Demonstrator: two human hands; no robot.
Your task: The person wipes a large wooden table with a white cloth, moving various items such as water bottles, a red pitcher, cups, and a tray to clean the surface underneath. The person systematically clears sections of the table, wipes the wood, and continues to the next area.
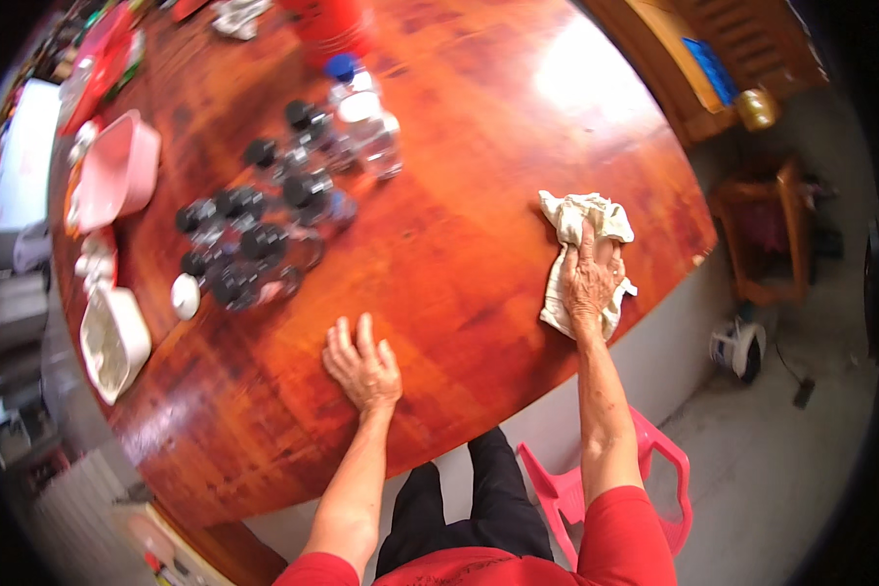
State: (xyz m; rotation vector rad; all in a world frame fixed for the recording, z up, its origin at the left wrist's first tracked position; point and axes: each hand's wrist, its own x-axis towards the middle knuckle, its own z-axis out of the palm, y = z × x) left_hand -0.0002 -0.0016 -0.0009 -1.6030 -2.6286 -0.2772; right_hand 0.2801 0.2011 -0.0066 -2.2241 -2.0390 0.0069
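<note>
My left hand [363, 368] rests palm down near the front edge of a glossy reddish-brown wooden table [439, 322], fingers spread, holding nothing. Toward the table's right edge, my right hand [593, 280] presses on a crumpled cream cloth [581, 210] and grips it, with folds showing around the fingers. Left of the middle stands a group of several clear bottles with black caps [264, 239], a little blurred. A clear bottle with a blue cap [342, 68] stands at the far end of this group. A small white round object [186, 296] is beside the bottles.
A pink basin [132, 166] and a white tub [112, 342] line the table's left edge. At the far side are a red bucket [327, 29] and a crumpled pale cloth [239, 15]. A pink plastic chair [669, 459] stands by my right leg; a white bucket [737, 350] is on the floor.
</note>
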